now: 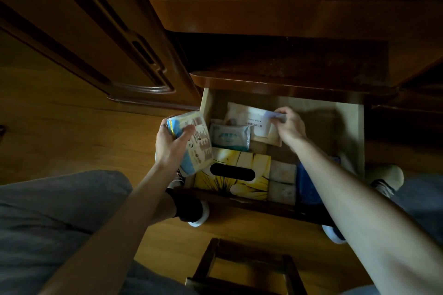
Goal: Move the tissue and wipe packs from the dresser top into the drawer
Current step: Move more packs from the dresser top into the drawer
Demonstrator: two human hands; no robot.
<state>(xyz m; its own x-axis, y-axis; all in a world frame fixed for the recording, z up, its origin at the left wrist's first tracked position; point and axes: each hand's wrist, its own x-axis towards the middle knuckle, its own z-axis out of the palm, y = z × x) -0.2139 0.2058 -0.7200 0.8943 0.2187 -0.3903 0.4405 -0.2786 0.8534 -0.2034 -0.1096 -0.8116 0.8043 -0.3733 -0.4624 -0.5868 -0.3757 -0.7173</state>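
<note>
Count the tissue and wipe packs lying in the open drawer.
At least 4: white pack at the back under the right hand, teal wipe pack, yellow tissue box in front, pale tissue packs beside it. The arm may hide more.

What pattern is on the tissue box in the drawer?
Yellow and white with black flower-like streaks on the tissue box, in the head view.

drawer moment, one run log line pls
drawer: open | left hand: holds blue-and-white pack over left edge | right hand: pinches white pack at back | yellow tissue box: inside, front
</note>
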